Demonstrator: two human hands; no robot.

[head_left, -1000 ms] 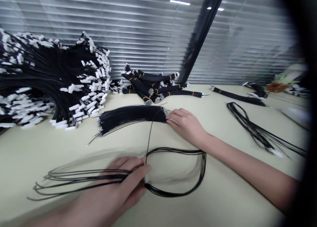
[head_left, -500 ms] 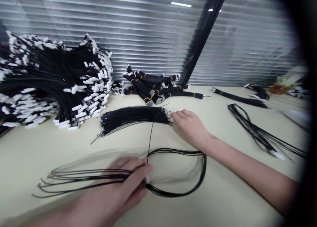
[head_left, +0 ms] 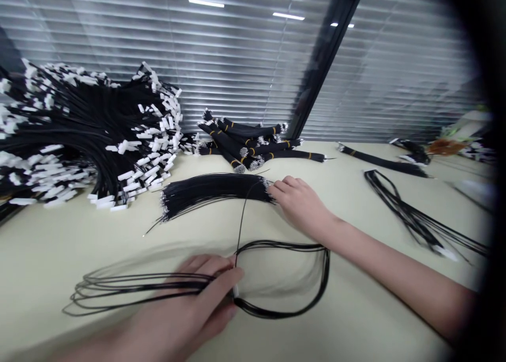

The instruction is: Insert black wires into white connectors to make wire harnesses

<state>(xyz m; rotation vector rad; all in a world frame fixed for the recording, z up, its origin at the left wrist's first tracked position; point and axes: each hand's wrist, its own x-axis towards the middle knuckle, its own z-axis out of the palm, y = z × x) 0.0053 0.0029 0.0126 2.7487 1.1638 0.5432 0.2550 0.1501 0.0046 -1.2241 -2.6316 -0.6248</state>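
My left hand (head_left: 197, 293) is closed around a black wire harness (head_left: 280, 315), pinching it at a small white connector (head_left: 236, 290). Wires loop out to its right, and more bent wires trail to its left. One thin wire (head_left: 241, 225) rises from the pinch toward the far bundle. Behind it lies a loose bundle of black wires (head_left: 213, 191) with silvery ends. My right hand (head_left: 294, 196) has its fingers closed on wire at the bundle's right end; the fingertips are partly hidden, so how many wires they grip cannot be told.
A big heap of black cables with white connectors (head_left: 98, 114) fills the left back. Wire bundles tied with yellow bands (head_left: 245, 140) are piled behind the loose bundle. Another tied bundle (head_left: 383, 160) and a looped harness (head_left: 403, 209) lie at right. Blinds (head_left: 221, 51) stand behind the table.
The whole view has shifted slightly downward in the picture. My right hand has moved a little left against the bundle's end. My left hand keeps its hold on the harness.
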